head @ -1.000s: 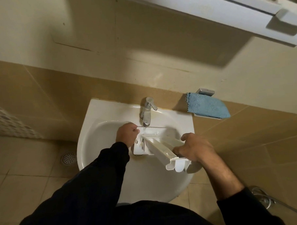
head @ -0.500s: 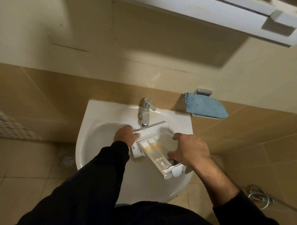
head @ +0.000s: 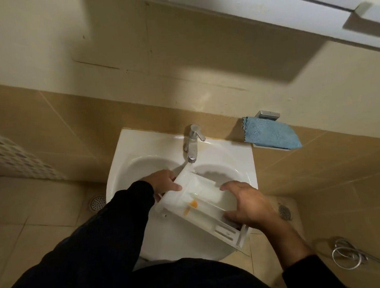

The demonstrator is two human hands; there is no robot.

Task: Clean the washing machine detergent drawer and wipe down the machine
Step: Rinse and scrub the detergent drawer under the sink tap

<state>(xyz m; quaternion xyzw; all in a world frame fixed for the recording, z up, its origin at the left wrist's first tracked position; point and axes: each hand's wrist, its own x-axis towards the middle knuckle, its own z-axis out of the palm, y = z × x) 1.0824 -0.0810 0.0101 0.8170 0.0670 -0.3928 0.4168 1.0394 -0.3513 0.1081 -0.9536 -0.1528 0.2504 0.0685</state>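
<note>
Since the earlier frame the detergent drawer (head: pixel 200 205) has turned so that its open compartments face up toward the camera, and its far corner now sits right under the faucet (head: pixel 192 143), where before it lay more on its side; both hands have shifted along its edges. Largest in view is the white washbasin (head: pixel 128 159), fixed against a tan tiled wall; the drawer is held over its bowl, slanting from the spout down toward the near right rim, with water running onto its upper end and orange residue showing in a middle compartment; a blue cloth (head: pixel 271 133) lies on a small wall shelf just right of the basin; a coiled metal hose (head: pixel 346 256) lies on the floor at lower right; a round floor drain (head: pixel 97 203) sits left of the basin. The left hand (head: pixel 162 182), in a dark sleeve, grips the drawer's upper left edge with thumb over the rim; the right hand (head: pixel 248 204) clasps the right side wall, fingers curled over it.
</note>
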